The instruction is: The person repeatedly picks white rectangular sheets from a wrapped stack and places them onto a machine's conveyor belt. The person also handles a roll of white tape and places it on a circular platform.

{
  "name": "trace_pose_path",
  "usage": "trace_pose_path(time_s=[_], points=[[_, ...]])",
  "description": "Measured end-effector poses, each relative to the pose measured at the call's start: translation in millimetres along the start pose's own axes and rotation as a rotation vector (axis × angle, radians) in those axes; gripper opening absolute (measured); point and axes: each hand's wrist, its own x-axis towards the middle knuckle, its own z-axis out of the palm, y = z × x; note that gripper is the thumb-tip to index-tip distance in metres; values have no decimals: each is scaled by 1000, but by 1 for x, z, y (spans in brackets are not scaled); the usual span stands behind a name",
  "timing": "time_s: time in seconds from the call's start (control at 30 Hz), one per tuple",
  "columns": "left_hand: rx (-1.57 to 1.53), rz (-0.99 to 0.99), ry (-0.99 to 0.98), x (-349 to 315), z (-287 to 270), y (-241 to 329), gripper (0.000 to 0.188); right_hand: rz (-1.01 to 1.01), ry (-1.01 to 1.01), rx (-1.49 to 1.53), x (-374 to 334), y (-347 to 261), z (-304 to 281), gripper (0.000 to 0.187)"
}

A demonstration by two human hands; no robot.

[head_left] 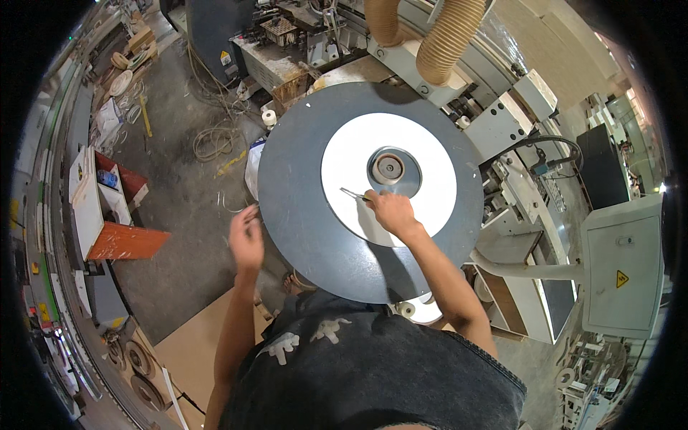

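Note:
My right hand (393,213) is closed around a slim utility knife (353,193), its metal end pointing left over a wide white roll of flat banding (344,154). The roll lies on a large round grey disc (290,175). Through the roll's centre shows a round hub (388,168) with a brownish rim. Left of the disc's edge, my left hand (247,240) hangs in the air, slightly blurred, with loosely bent fingers apart and nothing seen in them. My fingers cover most of the knife's handle.
Beyond the disc stands a machine with tan ribbed hoses (450,43). A grey electrical cabinet (622,269) is at the right. On the floor at left are a coiled hose (213,143) and a white and orange-red box-like cabinet (129,240). A small white spool (269,117) sits by the disc's far left edge.

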Motion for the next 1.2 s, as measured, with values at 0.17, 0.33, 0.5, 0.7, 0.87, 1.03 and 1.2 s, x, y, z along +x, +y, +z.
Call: trace_pose_path(time_s=[0.17,0.33,0.5,0.7,0.87,1.03,1.2], points=[[276,220,-346,13,113,63,40,18,-51,-27,-41,25,-10,22],[567,227,-285,-6,192,74,36,34,-21,-47,-65,34,-5,22],[584,199,-226,-9,201,63,10,392,45,354,-94,60,-21,33],[514,440,-35,-7,199,27,7,656,332,976,-144,146,-18,36],[-48,-158,52,-28,133,-31,25,905,719,767,-169,248,-46,36],[-268,-272,308,22,62,-35,12,1179,732,215,-212,409,-32,42],[57,-175,735,82,-173,-92,31,1090,498,58,-179,505,-6,40]])
